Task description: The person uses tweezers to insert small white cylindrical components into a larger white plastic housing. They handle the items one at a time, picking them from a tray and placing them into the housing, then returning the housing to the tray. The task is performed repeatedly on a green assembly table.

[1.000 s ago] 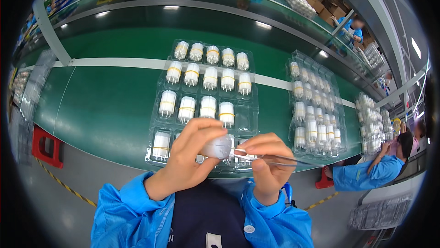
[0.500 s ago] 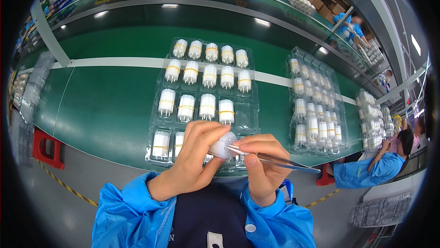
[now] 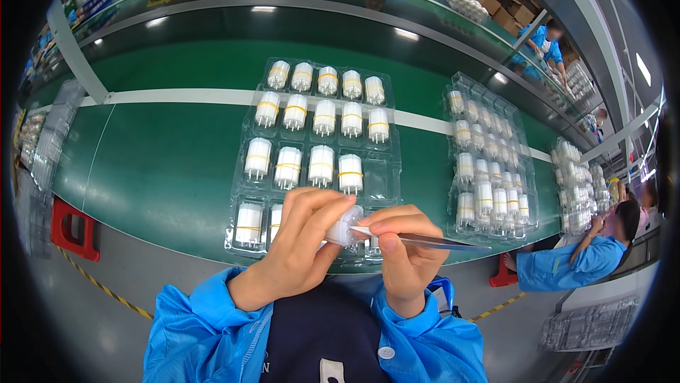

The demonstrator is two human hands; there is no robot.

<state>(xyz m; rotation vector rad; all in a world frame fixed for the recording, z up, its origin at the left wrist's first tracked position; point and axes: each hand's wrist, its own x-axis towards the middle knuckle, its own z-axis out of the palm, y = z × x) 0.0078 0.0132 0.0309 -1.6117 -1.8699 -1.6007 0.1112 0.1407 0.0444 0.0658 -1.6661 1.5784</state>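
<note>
My left hand (image 3: 294,245) is closed around a white cylindrical part (image 3: 343,227) with a translucent round end, which faces right. In my right hand (image 3: 409,252), thumb and fingers pinch a pair of tweezers (image 3: 457,244). Their pale tips meet the end of the part, and the metal back end points to the lower right. Just beyond my hands lies a clear plastic tray (image 3: 382,172). It holds rows of white cylinders (image 3: 321,163) with pins, most wrapped in a yellow band. My hands hide part of its front row.
The tray sits on a green work surface (image 3: 156,163). Another filled clear tray (image 3: 528,160) lies to the right, with more cylinders past it. A co-worker in blue (image 3: 574,263) is at far right. Red stools (image 3: 74,231) flank the bench; a rail (image 3: 234,4) runs behind.
The tweezers have turned slightly, their back end rising a little, and my right hand has shifted slightly. My left hand keeps its grip on the part, almost unmoved.
</note>
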